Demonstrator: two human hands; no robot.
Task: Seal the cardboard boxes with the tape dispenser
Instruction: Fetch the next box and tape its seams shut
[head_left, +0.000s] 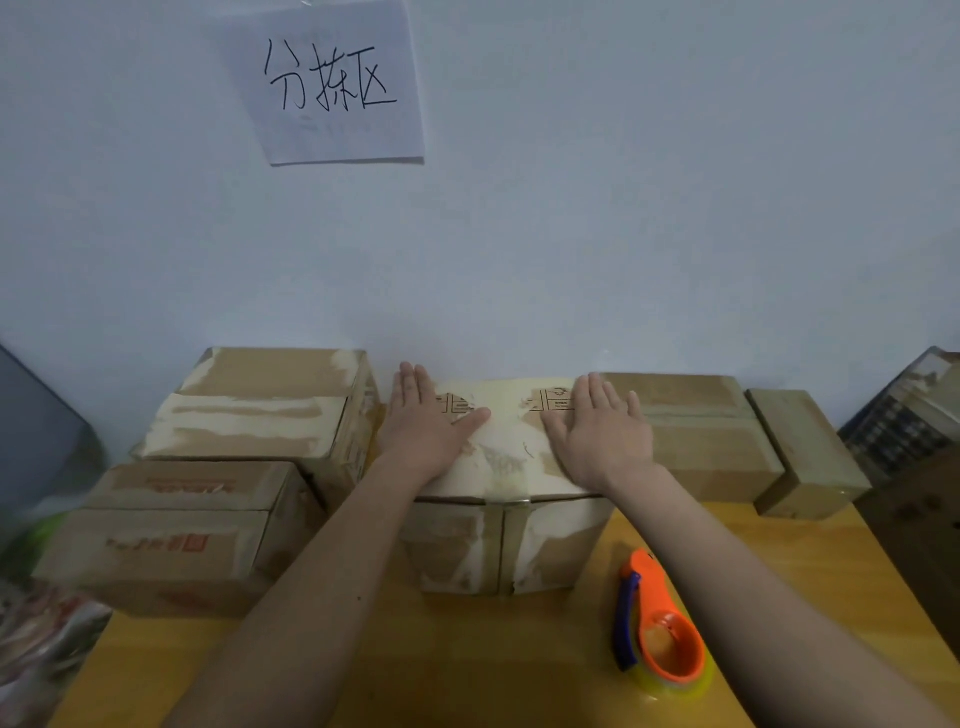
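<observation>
Your left hand (423, 423) and right hand (602, 434) press flat, fingers straight, on the centre box (506, 452), probably holding flaps down; tape dispenser (660, 629) lies unheld nearby.

Handwritten "分拣区" seen on paper sheet (332, 83) taped to wall. Red print on front-left box (171, 540) blurred, unreadable. Stamp on centre box (509, 441) illegible.

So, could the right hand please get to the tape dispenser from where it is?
Probably yes: the right hand lies flat on the box, and the tape dispenser sits uncovered on the table beside that forearm.
</observation>
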